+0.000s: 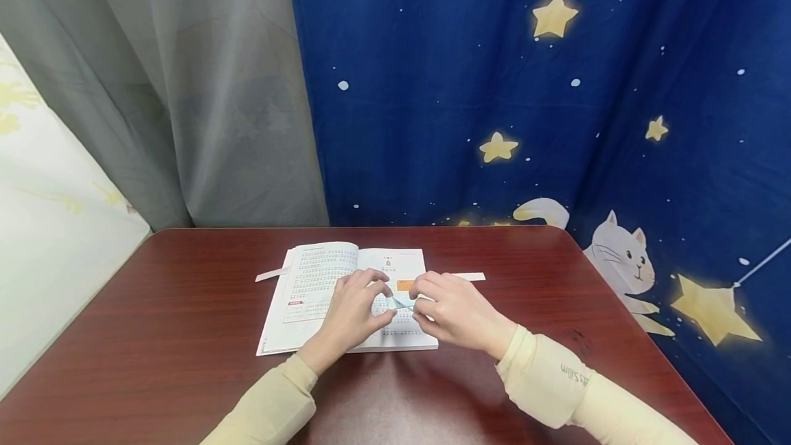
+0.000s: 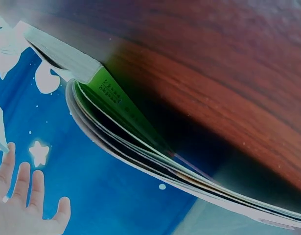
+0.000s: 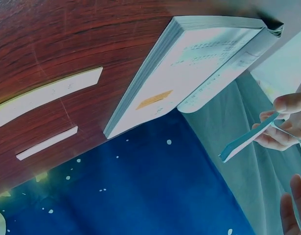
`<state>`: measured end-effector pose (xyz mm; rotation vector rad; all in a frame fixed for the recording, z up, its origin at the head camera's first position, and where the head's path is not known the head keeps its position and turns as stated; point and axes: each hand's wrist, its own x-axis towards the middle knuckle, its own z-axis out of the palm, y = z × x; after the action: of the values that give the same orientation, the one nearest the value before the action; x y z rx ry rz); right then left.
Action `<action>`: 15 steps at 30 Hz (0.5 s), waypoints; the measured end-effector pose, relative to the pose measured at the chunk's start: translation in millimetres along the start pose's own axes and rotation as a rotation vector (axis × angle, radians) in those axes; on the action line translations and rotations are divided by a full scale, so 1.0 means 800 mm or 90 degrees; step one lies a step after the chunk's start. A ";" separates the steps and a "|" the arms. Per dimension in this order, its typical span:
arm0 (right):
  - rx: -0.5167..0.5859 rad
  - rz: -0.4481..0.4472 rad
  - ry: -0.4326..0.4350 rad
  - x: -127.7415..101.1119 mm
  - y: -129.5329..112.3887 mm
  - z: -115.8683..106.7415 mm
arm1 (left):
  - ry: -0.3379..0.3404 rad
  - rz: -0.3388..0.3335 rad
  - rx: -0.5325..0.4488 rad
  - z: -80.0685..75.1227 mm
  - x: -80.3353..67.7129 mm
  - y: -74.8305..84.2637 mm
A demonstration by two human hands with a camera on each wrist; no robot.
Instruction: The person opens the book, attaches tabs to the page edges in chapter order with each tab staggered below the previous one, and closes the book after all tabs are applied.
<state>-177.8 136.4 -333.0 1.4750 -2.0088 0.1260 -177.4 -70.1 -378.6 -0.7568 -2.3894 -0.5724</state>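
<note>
Fingers of both hands meet over the open book (image 1: pixel 321 294) near the middle of the worktop (image 1: pixel 185 335): the left hand (image 1: pixel 355 314) and the right hand (image 1: pixel 454 311) each pinch an end of a pale blue paper strip (image 1: pixel 400 303). It hangs just above the right-hand page, its long axis running roughly left to right, along the worktop's near edge. Pulled unevenly, the thin strip could tear or crease, I judge; a loosened pinch would drop it onto the page. Two white strips lie at the book's far corners, one left (image 1: pixel 272 274), one right (image 1: pixel 469 277).
</note>
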 end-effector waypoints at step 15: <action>0.071 0.039 0.069 -0.002 0.006 -0.005 | 0.023 -0.055 -0.146 0.000 -0.004 -0.003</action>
<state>-180.5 141.3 -329.6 1.4428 -1.9868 0.3407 -176.9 -72.7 -381.1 -0.7347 -2.3568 -0.8998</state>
